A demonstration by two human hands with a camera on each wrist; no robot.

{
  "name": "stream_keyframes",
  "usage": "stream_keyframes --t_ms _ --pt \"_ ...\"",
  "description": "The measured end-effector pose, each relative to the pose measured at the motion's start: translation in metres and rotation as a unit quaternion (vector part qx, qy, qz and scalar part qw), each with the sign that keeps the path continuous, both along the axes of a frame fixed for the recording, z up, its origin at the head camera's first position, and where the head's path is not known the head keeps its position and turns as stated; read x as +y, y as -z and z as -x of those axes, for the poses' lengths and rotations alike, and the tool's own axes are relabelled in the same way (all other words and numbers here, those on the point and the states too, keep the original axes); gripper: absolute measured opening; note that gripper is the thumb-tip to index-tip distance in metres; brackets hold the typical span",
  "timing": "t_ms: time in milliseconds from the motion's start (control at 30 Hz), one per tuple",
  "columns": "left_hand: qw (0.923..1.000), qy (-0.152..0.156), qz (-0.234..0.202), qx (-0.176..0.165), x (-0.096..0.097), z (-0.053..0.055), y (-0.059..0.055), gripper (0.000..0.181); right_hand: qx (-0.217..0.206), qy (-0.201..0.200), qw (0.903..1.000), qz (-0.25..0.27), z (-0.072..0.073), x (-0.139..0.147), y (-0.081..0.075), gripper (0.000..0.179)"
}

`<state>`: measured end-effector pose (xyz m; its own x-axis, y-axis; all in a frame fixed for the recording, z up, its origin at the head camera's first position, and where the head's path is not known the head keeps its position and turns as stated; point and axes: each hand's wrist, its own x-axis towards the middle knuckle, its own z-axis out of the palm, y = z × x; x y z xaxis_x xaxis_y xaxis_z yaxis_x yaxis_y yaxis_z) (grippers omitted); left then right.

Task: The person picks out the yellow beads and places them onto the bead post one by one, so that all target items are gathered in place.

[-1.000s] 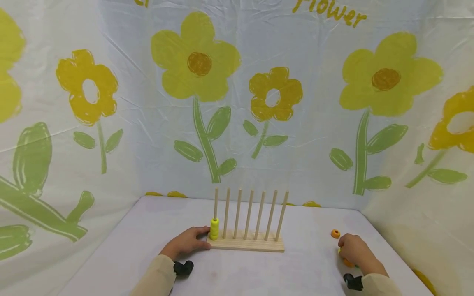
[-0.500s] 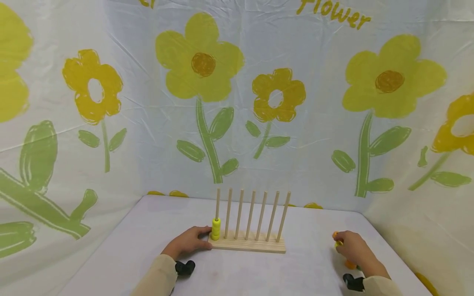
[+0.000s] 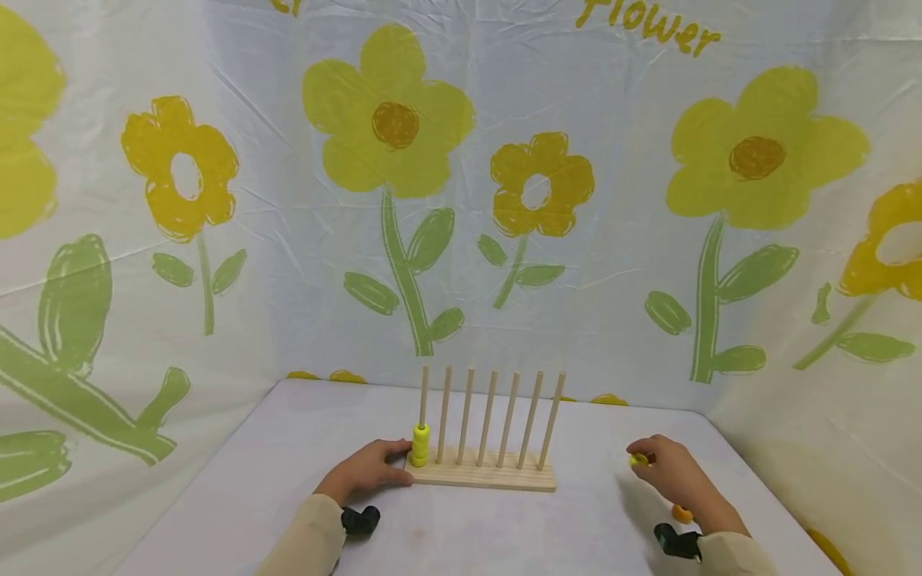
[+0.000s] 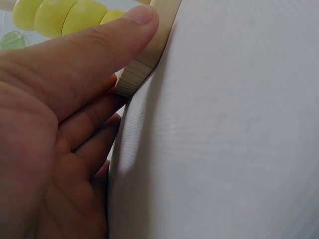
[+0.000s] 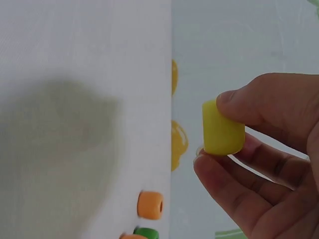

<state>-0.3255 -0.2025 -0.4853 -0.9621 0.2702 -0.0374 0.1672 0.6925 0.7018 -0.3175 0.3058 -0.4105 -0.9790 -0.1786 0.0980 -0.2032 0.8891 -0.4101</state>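
A wooden bead stand (image 3: 481,475) with several upright pegs stands mid-table. Its leftmost peg carries a stack of yellow beads (image 3: 420,446). My left hand (image 3: 367,468) holds the left end of the base; in the left wrist view the thumb (image 4: 112,42) lies along one face of the wood and fingers reach behind the end. Off to the right, my right hand (image 3: 673,468) is raised over the table, a yellow bead (image 5: 222,130) pinched between thumb and fingertips. Its hole is turned out of sight in the right wrist view.
On the table near the right wrist lies an orange bead (image 3: 681,514). The right wrist view shows an orange bead (image 5: 150,205) and a green bead (image 5: 146,232) partly hidden by another orange one. A flower-print cloth (image 3: 612,320) rises behind the table.
My right hand has picked up the yellow bead from among the loose beads and moved a little left and up with it. The left hand keeps its hold on the stand.
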Motion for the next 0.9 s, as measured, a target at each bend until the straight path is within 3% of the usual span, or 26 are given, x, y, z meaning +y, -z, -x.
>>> stream_keyframes --t_ms 400,900 --pt "1.0 -0.001 -0.005 -0.002 -0.001 0.003 0.003 0.076 0.03 -0.03 0.9981 0.046 -0.007 -0.018 -0.012 0.027" --pt "0.9998 0.002 -0.019 -0.005 -0.002 0.003 0.004 0.077 0.036 -0.028 0.9952 0.086 -0.007 -0.031 -0.013 0.03"
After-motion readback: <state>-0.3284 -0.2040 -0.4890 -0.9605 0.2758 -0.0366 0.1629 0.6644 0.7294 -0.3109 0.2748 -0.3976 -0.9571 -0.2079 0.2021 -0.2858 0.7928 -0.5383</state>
